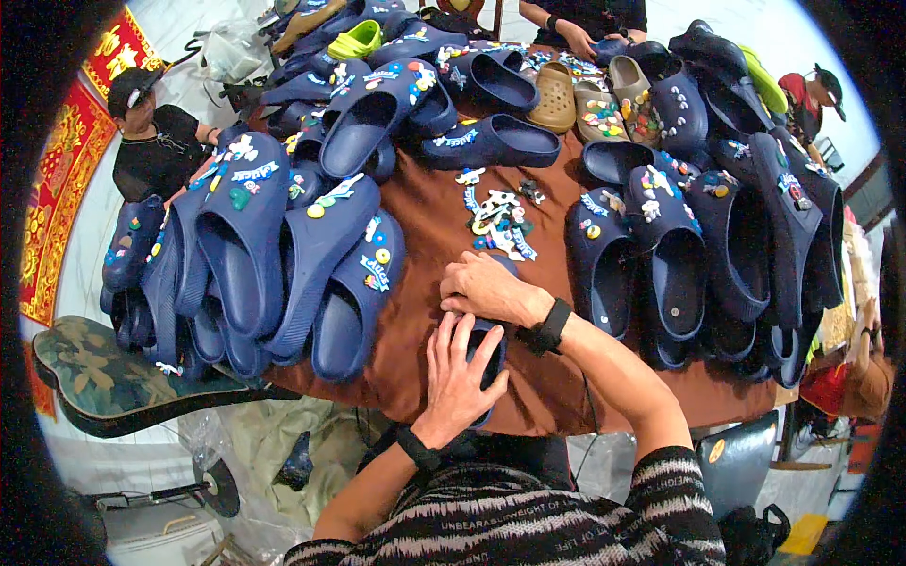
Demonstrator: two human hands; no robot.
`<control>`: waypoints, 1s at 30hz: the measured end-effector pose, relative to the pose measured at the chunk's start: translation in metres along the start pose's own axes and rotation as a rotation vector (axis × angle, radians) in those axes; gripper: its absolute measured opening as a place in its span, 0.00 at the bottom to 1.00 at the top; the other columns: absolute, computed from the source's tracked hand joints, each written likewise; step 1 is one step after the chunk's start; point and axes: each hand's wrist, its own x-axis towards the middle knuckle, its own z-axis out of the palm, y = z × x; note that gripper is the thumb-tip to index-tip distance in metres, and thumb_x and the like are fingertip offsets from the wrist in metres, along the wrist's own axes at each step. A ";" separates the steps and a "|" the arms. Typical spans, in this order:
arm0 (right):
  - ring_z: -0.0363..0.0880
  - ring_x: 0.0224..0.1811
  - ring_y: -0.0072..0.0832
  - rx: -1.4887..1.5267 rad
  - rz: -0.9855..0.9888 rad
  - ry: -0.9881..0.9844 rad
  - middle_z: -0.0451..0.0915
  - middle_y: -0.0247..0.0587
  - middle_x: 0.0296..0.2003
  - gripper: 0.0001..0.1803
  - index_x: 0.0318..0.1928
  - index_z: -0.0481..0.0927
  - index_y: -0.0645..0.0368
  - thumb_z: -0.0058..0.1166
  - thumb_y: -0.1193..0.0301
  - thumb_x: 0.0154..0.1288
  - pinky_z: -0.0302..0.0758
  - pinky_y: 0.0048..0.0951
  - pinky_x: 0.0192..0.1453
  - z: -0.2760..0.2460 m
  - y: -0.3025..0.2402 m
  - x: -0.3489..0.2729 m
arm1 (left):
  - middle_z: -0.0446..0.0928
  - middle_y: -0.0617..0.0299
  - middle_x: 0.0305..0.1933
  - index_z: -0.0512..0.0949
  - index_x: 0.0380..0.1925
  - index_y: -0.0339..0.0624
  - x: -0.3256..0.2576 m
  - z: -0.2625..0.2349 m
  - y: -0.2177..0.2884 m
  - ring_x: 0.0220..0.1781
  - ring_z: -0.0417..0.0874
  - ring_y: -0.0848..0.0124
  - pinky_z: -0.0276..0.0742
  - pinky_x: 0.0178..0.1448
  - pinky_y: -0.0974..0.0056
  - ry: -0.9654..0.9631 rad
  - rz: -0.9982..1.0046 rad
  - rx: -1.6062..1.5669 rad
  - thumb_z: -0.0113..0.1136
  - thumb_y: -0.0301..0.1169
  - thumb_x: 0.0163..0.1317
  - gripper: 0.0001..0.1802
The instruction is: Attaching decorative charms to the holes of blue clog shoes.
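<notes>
A brown cloth is covering the desk (557, 391), which is carrying crowded groups of footwear. On the left, a big heap of navy clogs (243, 274) is leaning and overlapping, their foot hollows facing up and colourful charms dotting their uppers. On the right, another group of navy clogs (678, 283) is standing in similar fashion, many bearing charms too.

Beyond the near left edge, a camouflage-patterned seat (123, 368) is standing. At the far left, a clear plastic bag (231, 58) is lying crumpled; what it is holding cannot be told. Across the desk, a person in black (604, 14) is bending over more small pieces.

Between the groups, a tan clog (552, 99) is standing beside a beige pair (599, 113), which is carrying charms on its uppers.

At the near edge, a single navy clog (493, 368) is lying under the person's two hands, partly hidden. The left hand (462, 373) is spreading its fingers over it, steadying it. The right hand (486, 288) is curling inward near its front; whether it is gripping a piece cannot be told.

Just beyond, a small pile of loose charms (500, 222) is lying directly on the cloth.
</notes>
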 end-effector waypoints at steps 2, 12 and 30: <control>0.78 0.51 0.45 -0.009 -0.031 0.021 0.83 0.42 0.41 0.15 0.40 0.90 0.50 0.61 0.54 0.65 0.76 0.49 0.53 0.001 0.002 -0.002 | 0.56 0.43 0.75 0.67 0.70 0.53 0.001 0.001 0.000 0.79 0.52 0.39 0.53 0.78 0.36 0.007 0.009 -0.003 0.74 0.39 0.52 0.44; 0.77 0.50 0.46 0.008 -0.074 -0.016 0.82 0.42 0.41 0.17 0.41 0.89 0.49 0.59 0.51 0.66 0.74 0.49 0.54 0.002 0.005 -0.001 | 0.57 0.43 0.74 0.69 0.69 0.52 0.001 -0.001 0.000 0.79 0.53 0.40 0.54 0.78 0.36 0.016 0.007 0.019 0.75 0.39 0.51 0.43; 0.77 0.39 0.53 0.390 0.111 0.300 0.79 0.51 0.32 0.13 0.34 0.75 0.58 0.60 0.62 0.68 0.71 0.51 0.44 0.015 -0.001 -0.013 | 0.57 0.42 0.74 0.67 0.69 0.51 0.003 -0.001 0.001 0.78 0.55 0.39 0.55 0.77 0.36 0.009 0.022 0.011 0.74 0.37 0.50 0.44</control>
